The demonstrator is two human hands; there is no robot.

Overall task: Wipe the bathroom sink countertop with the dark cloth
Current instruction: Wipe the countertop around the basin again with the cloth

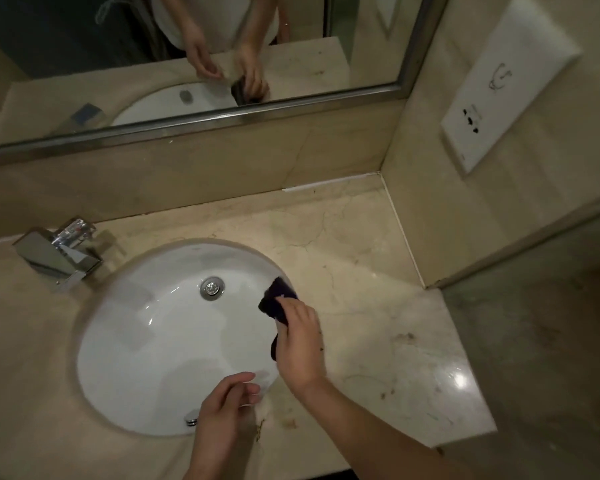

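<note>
A beige marble countertop (378, 306) surrounds a round white sink (160, 341). The dark cloth (276, 301) lies at the sink's right rim, partly over the basin. My right hand (300, 344) covers the cloth's near part and grips it against the rim. My left hand (227, 407) hovers over the sink's front edge with its fingers loosely curled and nothing in them. Brown specks and smears mark the countertop right of the sink and near the front edge.
A chrome tap (61, 254) stands at the back left of the sink, and a metal drain plug (211, 287) sits in the basin. A mirror (187, 64) runs along the back wall. On the right wall is a white socket panel (506, 81).
</note>
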